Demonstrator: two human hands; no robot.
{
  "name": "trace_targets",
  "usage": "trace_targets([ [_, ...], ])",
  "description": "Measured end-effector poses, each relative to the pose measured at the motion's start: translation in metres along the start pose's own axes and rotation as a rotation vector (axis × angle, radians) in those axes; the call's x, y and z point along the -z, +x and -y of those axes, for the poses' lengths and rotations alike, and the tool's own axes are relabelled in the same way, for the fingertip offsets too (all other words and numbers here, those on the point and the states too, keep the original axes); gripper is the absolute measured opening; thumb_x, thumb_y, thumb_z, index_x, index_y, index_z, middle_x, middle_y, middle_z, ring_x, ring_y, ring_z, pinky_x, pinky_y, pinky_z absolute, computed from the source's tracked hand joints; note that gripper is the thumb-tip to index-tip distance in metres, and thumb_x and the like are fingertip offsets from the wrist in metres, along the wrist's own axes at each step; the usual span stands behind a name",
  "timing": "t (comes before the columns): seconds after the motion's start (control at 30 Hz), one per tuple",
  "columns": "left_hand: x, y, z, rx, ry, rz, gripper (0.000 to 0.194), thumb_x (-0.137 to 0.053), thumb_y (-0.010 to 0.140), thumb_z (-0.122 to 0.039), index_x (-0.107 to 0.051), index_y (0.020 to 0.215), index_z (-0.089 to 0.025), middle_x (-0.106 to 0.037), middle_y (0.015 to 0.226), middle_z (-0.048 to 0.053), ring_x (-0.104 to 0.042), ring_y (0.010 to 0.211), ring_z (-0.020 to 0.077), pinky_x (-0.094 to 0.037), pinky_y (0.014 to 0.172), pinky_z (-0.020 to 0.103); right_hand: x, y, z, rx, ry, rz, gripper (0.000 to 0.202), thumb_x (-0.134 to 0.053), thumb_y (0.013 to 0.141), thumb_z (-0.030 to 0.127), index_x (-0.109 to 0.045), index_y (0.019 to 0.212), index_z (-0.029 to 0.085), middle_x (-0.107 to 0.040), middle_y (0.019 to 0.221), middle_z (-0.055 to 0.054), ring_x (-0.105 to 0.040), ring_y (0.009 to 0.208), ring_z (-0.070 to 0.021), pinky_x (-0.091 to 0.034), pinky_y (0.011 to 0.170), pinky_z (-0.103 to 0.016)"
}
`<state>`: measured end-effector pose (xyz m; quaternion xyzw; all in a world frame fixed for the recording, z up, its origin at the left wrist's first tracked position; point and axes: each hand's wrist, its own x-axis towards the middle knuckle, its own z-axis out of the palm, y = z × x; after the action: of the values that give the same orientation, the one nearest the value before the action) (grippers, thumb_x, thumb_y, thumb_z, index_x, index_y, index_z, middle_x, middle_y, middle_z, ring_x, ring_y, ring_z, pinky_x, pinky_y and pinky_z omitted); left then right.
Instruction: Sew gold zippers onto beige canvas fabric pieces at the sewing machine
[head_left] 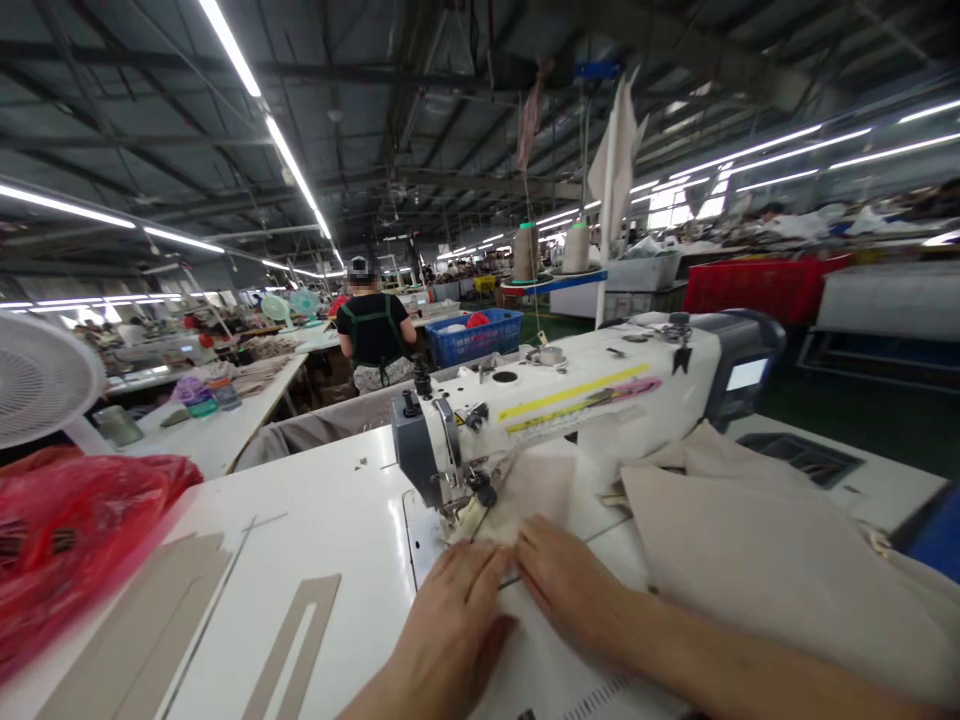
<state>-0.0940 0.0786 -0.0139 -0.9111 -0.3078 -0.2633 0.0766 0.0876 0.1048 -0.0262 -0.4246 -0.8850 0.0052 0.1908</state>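
A white sewing machine stands on a white table, its needle area just ahead of my hands. A piece of beige fabric lies beside and behind the presser foot. My left hand grips the fabric's near edge, fingers together and bent just in front of the foot. Close beside it, my right hand holds the same edge, its fingertips pressed together and slightly blurred. The fabric under my fingers is mostly hidden. To the right lies a larger heap of beige fabric, close to my right forearm.
Flat beige strips and cut pieces lie on the left. A red plastic bag and a white fan stand at the left edge. Thread cones rise behind the machine. A co-worker sits ahead near a blue crate.
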Motion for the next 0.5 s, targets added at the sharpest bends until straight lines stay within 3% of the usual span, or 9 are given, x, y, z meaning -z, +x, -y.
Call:
trace_targets([
  [0.07,-0.007,0.004,-0.004,-0.028,-0.033,0.087,0.051,-0.055,0.082,-0.021,-0.039,0.13,-0.009,-0.055,0.125,0.019,-0.052,0.116,0.028,-0.045,0.097,0.046,0.003,-0.022,0.016,0.087,0.228,-0.093,0.02,-0.048,0.08,0.006,-0.06,0.095,0.011,-0.06,0.096,-0.011,-0.054,0.091,-0.0211,-0.046,0.085,-0.033],
  [0.13,-0.011,0.005,-0.002,-0.056,-0.069,0.164,0.043,-0.055,0.084,-0.024,-0.047,0.124,-0.012,-0.055,0.126,0.017,-0.052,0.116,0.0272,-0.046,0.096,0.042,0.009,-0.045,0.022,0.093,0.313,-0.144,0.017,-0.044,0.082,0.009,-0.06,0.089,0.014,-0.059,0.091,-0.009,-0.055,0.087,-0.0199,-0.046,0.079,-0.031],
  [0.23,-0.01,0.003,0.002,-0.05,-0.169,0.15,0.029,-0.044,0.09,-0.023,-0.055,0.115,-0.015,-0.06,0.12,0.014,-0.056,0.112,0.0245,-0.046,0.096,0.037,0.017,-0.075,0.01,-0.073,0.258,-0.138,0.025,-0.036,0.086,0.014,-0.059,0.078,0.016,-0.059,0.081,-0.009,-0.056,0.077,-0.0214,-0.045,0.069,-0.034],
  [0.33,0.0,0.001,0.002,0.226,-0.411,0.099,0.029,-0.038,0.092,-0.028,-0.062,0.104,-0.017,-0.068,0.102,0.009,-0.063,0.095,0.0224,-0.049,0.086,0.031,0.023,-0.086,-0.003,-0.348,0.417,0.02,0.029,-0.037,0.088,0.024,-0.055,0.067,0.016,-0.06,0.069,-0.008,-0.059,0.068,-0.0217,-0.045,0.067,-0.037],
  [0.43,0.006,0.004,-0.003,0.646,-0.727,0.036,0.039,-0.043,0.09,-0.044,-0.065,0.075,-0.016,-0.066,0.075,0.005,-0.062,0.075,0.0214,-0.047,0.069,0.027,0.022,-0.07,0.006,-0.645,1.035,0.244,0.033,-0.044,0.086,0.044,-0.049,0.068,0.017,-0.061,0.067,-0.006,-0.06,0.056,-0.0177,-0.047,0.055,-0.031],
  [0.5,0.005,0.006,-0.006,0.808,-0.997,-0.043,0.042,-0.049,0.084,-0.051,-0.063,0.068,-0.014,-0.063,0.067,0.004,-0.059,0.07,0.0208,-0.045,0.065,0.027,0.017,-0.047,0.021,-0.762,1.496,0.266,0.041,-0.048,0.081,0.058,-0.048,0.08,0.017,-0.064,0.081,-0.009,-0.064,0.065,-0.0179,-0.051,0.056,-0.029],
])
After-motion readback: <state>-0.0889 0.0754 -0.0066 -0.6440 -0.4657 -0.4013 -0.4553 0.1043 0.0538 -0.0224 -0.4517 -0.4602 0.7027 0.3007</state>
